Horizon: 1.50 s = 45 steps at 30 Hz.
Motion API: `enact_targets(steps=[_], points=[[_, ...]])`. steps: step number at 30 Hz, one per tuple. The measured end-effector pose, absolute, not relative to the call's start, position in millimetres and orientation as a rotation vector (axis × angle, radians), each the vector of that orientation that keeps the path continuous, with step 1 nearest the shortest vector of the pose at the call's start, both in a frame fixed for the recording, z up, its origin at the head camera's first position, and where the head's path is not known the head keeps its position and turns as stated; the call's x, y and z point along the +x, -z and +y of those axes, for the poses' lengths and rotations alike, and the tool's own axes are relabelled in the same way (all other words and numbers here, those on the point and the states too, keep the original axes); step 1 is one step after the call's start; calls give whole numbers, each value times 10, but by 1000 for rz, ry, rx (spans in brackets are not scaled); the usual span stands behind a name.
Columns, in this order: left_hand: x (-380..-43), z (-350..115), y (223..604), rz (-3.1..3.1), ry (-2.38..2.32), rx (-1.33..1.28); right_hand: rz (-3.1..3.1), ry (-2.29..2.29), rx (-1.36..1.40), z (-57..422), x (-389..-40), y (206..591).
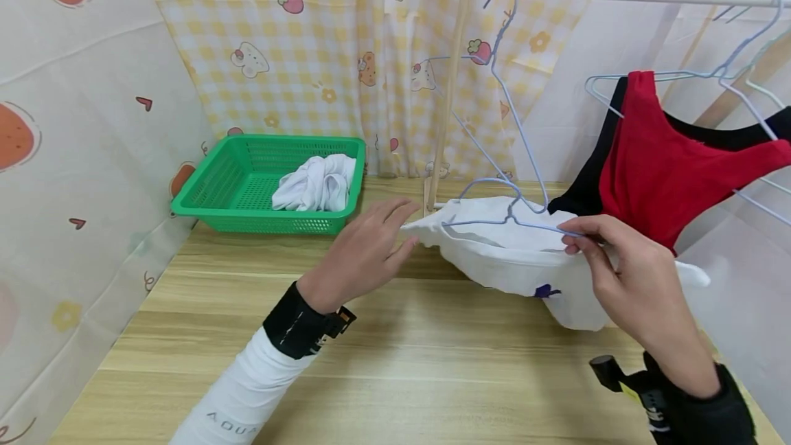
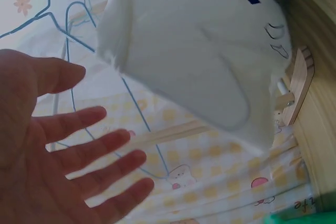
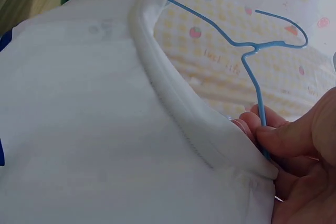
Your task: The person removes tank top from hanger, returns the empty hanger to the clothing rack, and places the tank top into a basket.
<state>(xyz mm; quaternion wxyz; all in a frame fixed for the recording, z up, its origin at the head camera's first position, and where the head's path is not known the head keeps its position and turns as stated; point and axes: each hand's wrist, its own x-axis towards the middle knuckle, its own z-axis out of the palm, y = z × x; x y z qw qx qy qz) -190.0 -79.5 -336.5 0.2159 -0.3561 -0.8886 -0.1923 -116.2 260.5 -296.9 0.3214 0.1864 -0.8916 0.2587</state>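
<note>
Well, I had the white shirt (image 1: 500,263) over the desk's (image 1: 420,369) right half, the blue hanger (image 3: 255,48) in its neckline. My right hand (image 1: 636,280) pinched the hanger's right arm; my left hand (image 1: 364,253) was wide open, holding nothing, near the shirt's left end. I judged a level hanger and gently seated shoulders best. Far left, the green basket (image 1: 266,222) held 1 crumpled white cloth (image 1: 318,184).

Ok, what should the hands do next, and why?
Maybe the right hand should ease the blue hanger further into the white garment: it pinches one hanger arm at the neckline, while the other already reaches inside.
</note>
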Motion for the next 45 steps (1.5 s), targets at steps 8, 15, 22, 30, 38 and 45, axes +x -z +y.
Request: enact_targets(steps=[8, 15, 22, 30, 38, 45], points=[[-1896, -916, 3264, -2250, 599, -1016, -2266, -974, 503, 2378, -1264, 3000], [-1903, -972, 3222, -2126, 640, -981, -2272, -1099, 488, 2309, -1296, 3020], [-1917, -958, 3227, -2084, 654, -991, -2303, -1115, 507, 2297, -1296, 3024], [-1917, -904, 3255, -2072, 621, -988, -2343, -981, 545, 2268, -1307, 3002], [-1865, -763, 3246, -2044, 558, -1015, -2353, -907, 574, 2112, -1340, 3011], [-1833, -717, 3254, -2057, 580, -1026, -2321, -974, 584, 2088, -1372, 3044]])
